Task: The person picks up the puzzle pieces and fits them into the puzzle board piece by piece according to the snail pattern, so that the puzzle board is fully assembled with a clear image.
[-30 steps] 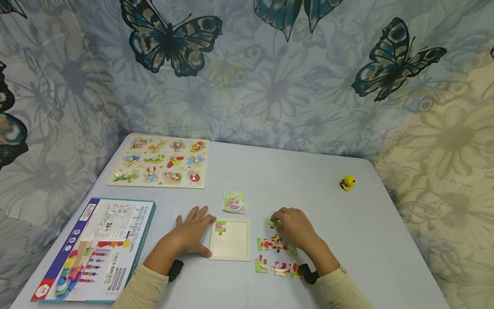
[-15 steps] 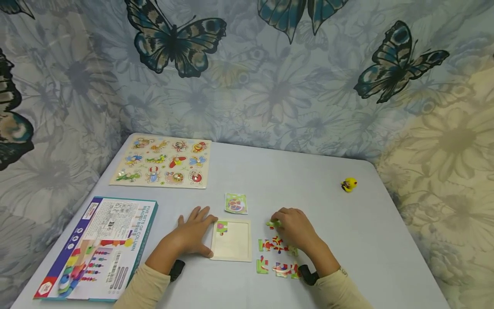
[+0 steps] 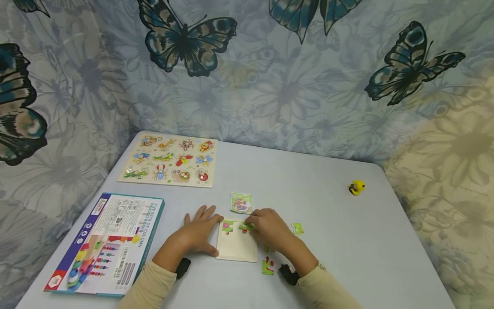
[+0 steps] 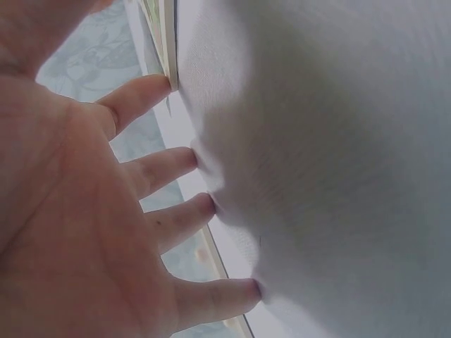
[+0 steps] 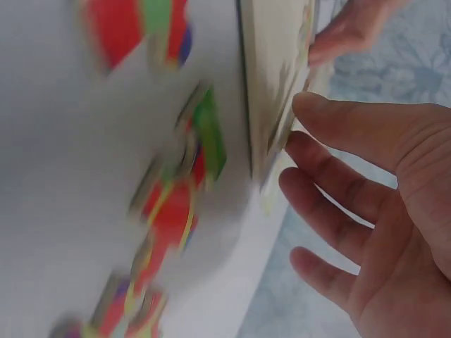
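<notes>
My left hand (image 3: 197, 234) has its fingers spread and touches the left side of a shallow wooden puzzle tray (image 3: 236, 251). In the left wrist view, the index fingertip meets the tray's edge and the other fingertips rest on the table. A green puzzle piece with a pink flower (image 3: 227, 225) lies in the tray's upper left corner. My right hand (image 3: 272, 229) pinches a green and red puzzle piece (image 3: 245, 226) at the tray's upper part, right of the flower piece. More loose puzzle pieces (image 5: 169, 211), blurred in the right wrist view, lie beside the tray, partly hidden by my right arm in the head view.
A small picture card (image 3: 242, 203) lies just behind the tray. A boxed toy set (image 3: 112, 244) is on the left, with an insect peg board (image 3: 167, 161) behind it. A yellow toy duck (image 3: 356, 187) stands far right. One green piece (image 3: 297, 229) lies right of my hand.
My right hand has carried a puzzle piece left from the loose pieces to the tray. The left hand keeps its place at the tray. The whole head view has shifted slightly.
</notes>
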The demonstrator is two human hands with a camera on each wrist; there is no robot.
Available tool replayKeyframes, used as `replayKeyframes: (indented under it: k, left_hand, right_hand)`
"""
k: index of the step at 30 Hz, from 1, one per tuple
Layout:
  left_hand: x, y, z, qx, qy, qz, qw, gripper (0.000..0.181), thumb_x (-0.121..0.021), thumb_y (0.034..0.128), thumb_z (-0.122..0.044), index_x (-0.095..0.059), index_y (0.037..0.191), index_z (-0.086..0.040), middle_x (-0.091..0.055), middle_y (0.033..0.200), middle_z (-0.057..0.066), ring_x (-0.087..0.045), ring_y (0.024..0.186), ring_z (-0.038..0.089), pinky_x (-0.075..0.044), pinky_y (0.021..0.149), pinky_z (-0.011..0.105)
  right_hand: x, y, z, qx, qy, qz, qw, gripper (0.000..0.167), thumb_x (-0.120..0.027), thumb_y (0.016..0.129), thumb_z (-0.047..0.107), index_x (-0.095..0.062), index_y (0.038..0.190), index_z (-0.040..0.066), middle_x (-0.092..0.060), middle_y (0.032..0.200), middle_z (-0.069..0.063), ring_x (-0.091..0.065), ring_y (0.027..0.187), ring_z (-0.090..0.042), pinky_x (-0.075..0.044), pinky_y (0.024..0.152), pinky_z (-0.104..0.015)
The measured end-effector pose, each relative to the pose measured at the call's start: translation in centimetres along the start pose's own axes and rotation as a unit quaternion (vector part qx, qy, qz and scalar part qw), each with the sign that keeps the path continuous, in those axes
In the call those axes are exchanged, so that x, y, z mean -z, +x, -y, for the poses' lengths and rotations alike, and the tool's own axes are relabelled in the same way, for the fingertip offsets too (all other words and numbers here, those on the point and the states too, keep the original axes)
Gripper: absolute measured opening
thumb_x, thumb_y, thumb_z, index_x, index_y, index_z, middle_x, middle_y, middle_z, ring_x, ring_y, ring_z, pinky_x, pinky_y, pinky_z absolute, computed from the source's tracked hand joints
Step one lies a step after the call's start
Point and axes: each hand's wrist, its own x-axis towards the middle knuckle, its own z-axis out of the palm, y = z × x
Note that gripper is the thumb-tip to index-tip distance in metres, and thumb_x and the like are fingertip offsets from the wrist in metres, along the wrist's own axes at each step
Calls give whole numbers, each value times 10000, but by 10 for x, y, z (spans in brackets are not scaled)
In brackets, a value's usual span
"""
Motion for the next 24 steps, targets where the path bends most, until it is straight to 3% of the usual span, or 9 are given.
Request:
replayKeyframes:
  k: [9,24]
  left_hand:
    - [3,-2,0,-33,65,48,10000,901,-908,625,-358,-481,1390,-148,-229,1587,170,-118,1467,424,-108,1036,779]
    - [4,-4,-3,-28,167,44,9998,901,-906,624,-371,-481,1388,-154,-236,1585,166,-130,1468,416,-140,1035,774]
  right_hand:
    - [-9,12,12,253,-168,135,9994,241,-770,821,137,-742,1058,174,-696,1014,41,-634,993,-162,-468,976,-412]
    - [-10,17,18,259,-591,-75,9979,217,-792,805,186,-749,1017,192,-678,970,37,-624,946,-164,-469,959,-380]
